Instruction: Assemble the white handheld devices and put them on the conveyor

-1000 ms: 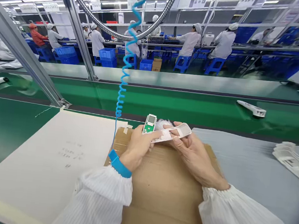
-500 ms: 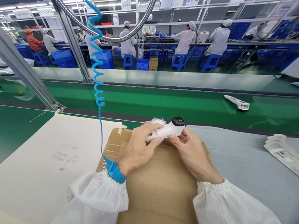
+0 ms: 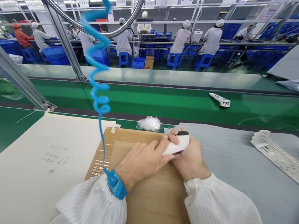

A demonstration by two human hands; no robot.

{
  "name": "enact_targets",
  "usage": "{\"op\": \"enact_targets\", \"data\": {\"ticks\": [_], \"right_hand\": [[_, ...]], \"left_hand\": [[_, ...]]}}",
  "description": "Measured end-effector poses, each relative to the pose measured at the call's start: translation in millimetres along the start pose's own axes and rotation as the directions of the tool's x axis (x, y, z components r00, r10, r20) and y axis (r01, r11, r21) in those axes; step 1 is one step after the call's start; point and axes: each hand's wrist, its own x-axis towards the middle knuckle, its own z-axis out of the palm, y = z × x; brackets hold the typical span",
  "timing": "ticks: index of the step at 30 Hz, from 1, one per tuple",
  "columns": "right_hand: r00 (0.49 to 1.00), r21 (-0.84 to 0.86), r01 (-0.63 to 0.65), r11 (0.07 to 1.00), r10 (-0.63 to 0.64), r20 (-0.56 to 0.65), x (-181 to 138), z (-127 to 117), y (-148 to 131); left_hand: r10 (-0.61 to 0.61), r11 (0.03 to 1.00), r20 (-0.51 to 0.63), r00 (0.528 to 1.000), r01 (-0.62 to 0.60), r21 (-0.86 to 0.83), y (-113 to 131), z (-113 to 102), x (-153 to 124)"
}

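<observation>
An elongated white, black-tipped plastic device lies at two o'clock from the left hand, whose half-curled fingers grip it; the right hand wraps it.

The left hand and right hand hide much of the white device — handwriting on the paper is too small to read — and white shells run off the right edge.

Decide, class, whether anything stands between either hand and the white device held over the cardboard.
Nothing visible does: the left hand and the right hand both touch the white device directly. The crumpled clear plastic lies beyond the cardboard, apart from both hands.
</observation>
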Motion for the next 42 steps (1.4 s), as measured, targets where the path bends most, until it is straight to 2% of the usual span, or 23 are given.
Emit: {"op": "enact_targets", "data": {"ticks": [3,6,9,11,13,17,20,24,29,31,33,35,37,38,40,42], "right_hand": [[1.0,-0.037,0.02,0.999,-0.02,-0.014,1,-7,-3],[0.999,0.022,-0.01,1.0,0.008,0.053,0,-2,-6],[0.98,0.119,-0.056,0.991,0.032,0.197,-6,11,-4],[0.96,0.159,-0.091,0.983,0.044,0.276,-10,20,3],[0.953,0.182,-0.141,0.973,0.084,0.29,-15,25,12],[0.977,0.242,-0.156,0.958,0.113,0.181,-20,29,24],[0.983,0.235,-0.126,0.964,0.089,0.162,-19,28,21],[0.972,0.263,-0.195,0.945,0.151,0.179,-13,19,6],[0.976,0.458,-0.218,0.862,0.199,0.089,-8,6,-10],[0.974,0.469,-0.226,0.854,0.205,0.096,-8,6,-11],[0.977,0.437,-0.215,0.874,0.192,0.095,-7,8,-9],[0.983,0.375,-0.185,0.909,0.164,0.087,-6,12,-6],[0.985,0.299,-0.163,0.94,0.135,0.112,-6,14,-3],[0.983,0.263,-0.156,0.952,0.123,0.14,-6,14,0],[0.975,0.202,-0.153,0.967,0.114,0.189,-5,13,4],[0.974,0.169,-0.172,0.971,0.141,0.177,-4,9,11]], "left_hand": [[0.028,0.999,-0.033,0.999,-0.027,0.034,7,2,-1],[-0.046,0.998,-0.115,0.992,0.05,0.035,1,-1,-2],[-0.133,0.991,-0.313,0.94,0.12,-0.062,-14,-6,-2],[-0.126,0.986,-0.434,0.892,0.067,-0.15,-21,-7,-2],[-0.089,0.982,-0.484,0.87,-0.005,-0.19,-21,-6,-1],[-0.022,0.99,-0.491,0.871,-0.049,-0.13,-11,-2,1],[0.012,0.993,-0.513,0.858,-0.072,-0.097,-9,-2,2],[0.038,0.993,-0.418,0.908,-0.08,-0.084,-23,-1,1],[0.042,0.999,-0.302,0.952,-0.043,0.0,-33,-2,-1],[0.022,0.998,-0.287,0.958,-0.039,-0.054,-29,-5,-1],[-0.103,0.972,-0.251,0.962,0.044,-0.229,-26,-8,0],[-0.307,0.843,-0.111,0.945,0.216,-0.493,-26,-10,3],[-0.445,0.578,0.112,0.889,0.38,-0.722,-28,-12,6],[-0.456,0.439,0.202,0.867,0.417,-0.796,-30,-13,8],[-0.429,0.245,0.263,0.864,0.391,-0.887,-35,-17,9],[-0.461,0.172,0.169,0.871,0.275,-0.946,-42,-24,9]]}}
